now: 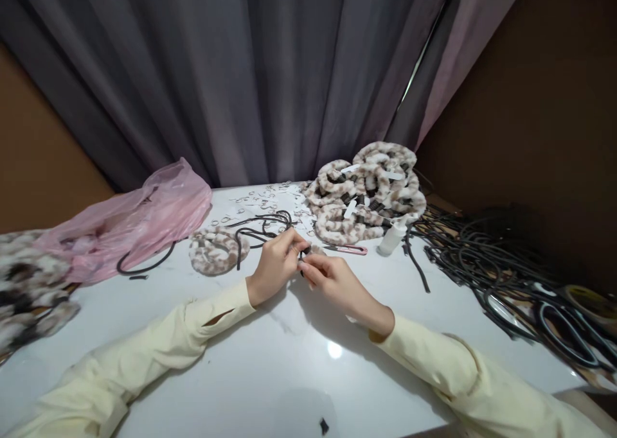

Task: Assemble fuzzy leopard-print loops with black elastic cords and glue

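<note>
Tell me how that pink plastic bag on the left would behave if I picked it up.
The pink plastic bag looks thin, see-through and crumpled, so it is probably floppy and light for its bulk, and would sag around whatever fills it. On the glossy white table it would likely slide easily if pushed.

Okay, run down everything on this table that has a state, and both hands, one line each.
left hand, pinching the small black piece
right hand, pinching the same piece
fuzzy ring, lying flat, untouched
fuzzy pile, heaped
black cords, loosely tangled
pink bag, crumpled, lying down
white bottle, upright or leaning, cannot tell
pink tool, lying flat
</note>
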Demonstrator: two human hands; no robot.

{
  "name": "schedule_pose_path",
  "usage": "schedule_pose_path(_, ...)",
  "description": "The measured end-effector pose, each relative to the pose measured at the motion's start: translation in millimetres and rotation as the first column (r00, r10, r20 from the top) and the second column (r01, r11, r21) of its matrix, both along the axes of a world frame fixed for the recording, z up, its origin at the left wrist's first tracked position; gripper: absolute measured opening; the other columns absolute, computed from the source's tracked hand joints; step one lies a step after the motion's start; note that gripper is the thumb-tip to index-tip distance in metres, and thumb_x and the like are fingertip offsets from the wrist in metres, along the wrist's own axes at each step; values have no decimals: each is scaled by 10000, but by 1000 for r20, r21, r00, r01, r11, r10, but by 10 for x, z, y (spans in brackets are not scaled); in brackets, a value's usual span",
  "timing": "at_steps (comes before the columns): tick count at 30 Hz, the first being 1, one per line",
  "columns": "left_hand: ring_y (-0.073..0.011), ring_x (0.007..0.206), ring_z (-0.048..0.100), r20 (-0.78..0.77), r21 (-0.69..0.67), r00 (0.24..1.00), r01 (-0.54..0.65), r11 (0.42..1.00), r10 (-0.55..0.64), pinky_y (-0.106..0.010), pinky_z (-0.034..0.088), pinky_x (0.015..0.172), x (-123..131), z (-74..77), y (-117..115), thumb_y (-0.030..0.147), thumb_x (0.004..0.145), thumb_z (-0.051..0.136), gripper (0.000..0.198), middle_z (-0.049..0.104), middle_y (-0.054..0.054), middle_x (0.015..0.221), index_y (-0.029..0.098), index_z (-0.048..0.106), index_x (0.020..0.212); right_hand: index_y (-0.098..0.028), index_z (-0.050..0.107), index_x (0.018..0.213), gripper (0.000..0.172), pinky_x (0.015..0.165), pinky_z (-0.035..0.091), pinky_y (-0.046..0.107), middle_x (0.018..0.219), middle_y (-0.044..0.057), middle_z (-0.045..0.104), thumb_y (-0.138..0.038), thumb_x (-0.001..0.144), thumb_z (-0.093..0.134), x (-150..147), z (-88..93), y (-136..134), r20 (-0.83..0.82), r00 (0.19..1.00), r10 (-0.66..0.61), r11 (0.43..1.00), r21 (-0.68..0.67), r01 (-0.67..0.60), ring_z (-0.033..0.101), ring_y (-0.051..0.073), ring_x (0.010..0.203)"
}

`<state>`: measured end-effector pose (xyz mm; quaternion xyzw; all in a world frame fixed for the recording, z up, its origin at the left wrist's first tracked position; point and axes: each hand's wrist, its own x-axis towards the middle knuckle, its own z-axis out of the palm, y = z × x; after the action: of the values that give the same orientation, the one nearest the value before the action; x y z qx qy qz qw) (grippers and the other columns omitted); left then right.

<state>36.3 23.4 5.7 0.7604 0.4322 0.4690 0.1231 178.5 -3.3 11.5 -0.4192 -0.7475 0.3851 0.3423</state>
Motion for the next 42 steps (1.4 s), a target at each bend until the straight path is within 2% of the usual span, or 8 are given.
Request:
schedule_pose_path(4, -103, 576, 491, -71, 68, 997, 29, 997, -24, -204, 382, 571, 1, -39, 8, 134, 841, 477, 148, 556, 21, 659, 177, 491, 700, -177, 449, 627, 200, 521, 269, 240, 567, -18, 456, -101, 809, 411, 32, -25, -57, 251, 963, -98, 961, 277, 25, 388, 113, 525)
schedule_pose_path(9, -121, 629, 502, -180, 151, 983, 73, 986, -45, -221, 399, 608, -27, -102, 64, 121, 866, 425, 155, 531, 3, 683, 177, 480, 731, -142, 544, 767, 187, 672, 350, 322, 941, 142, 579, -12, 710, 422, 79, -51, -41, 417, 830, -371, 756, 655, 9, 466, 248, 854)
schedule_pose_path(11, -124, 650, 510, -196, 184, 979, 96, 978, -59, -223, 403, 623, -34, -127, 82, 127, 875, 413, 150, 536, -4, 702, 176, 482, 751, -145, 532, 731, 170, 749, 359, 356, 1034, 155, 566, -17, 732, 420, 95, -50, 21, 373, 868, -328, 762, 648, 9, 452, 265, 928)
schedule_pose_path(14, -121, 658, 517, -182, 184, 980, 116, 976, -82, -217, 402, 629, -31, -135, 79, 137, 881, 414, 136, 543, -6, 717, 175, 487, 772, -170, 446, 623, 220, 675, 369, 287, 763, 66, 578, -20, 776, 392, 112, -49, 118, 264, 956, -127, 888, 460, -9, 492, 181, 744)
schedule_pose_path(17, -117, 645, 514, -164, 121, 982, 113, 986, -92, -214, 393, 623, -10, -114, 42, 161, 890, 405, 147, 533, 1, 704, 179, 477, 762, -181, 385, 586, 248, 579, 319, 240, 589, -6, 474, -18, 774, 392, 116, -48, 155, 160, 984, -77, 935, 354, 15, 442, 129, 586)
schedule_pose_path(28, -93, 531, 490, -56, -92, 998, 3, 996, -9, -197, 357, 553, 88, -58, 31, 322, 898, 435, 205, 505, 52, 616, 197, 447, 736, -185, 392, 612, 234, 604, 333, 255, 645, 6, 489, -44, 798, 376, 85, -81, 130, 135, 983, -127, 918, 391, 65, 446, 139, 621)
schedule_pose_path(33, -89, 521, 479, -107, 11, 994, -24, 1000, 25, -195, 354, 550, 104, -27, 195, 289, 888, 465, 210, 520, 48, 604, 189, 456, 704, -161, 499, 778, 166, 787, 382, 350, 1012, 123, 493, -75, 845, 374, 65, -117, 105, 216, 954, -206, 824, 564, 50, 441, 221, 931)
schedule_pose_path(42, -119, 533, 463, -342, 235, 936, -2, 972, 85, -229, 335, 532, 87, -134, 352, 269, 937, 350, 260, 484, 15, 615, 187, 409, 697, -160, 494, 715, 242, 683, 360, 326, 747, 61, 496, 2, 792, 333, 51, -157, 68, 355, 911, -209, 812, 583, -41, 413, 193, 721)
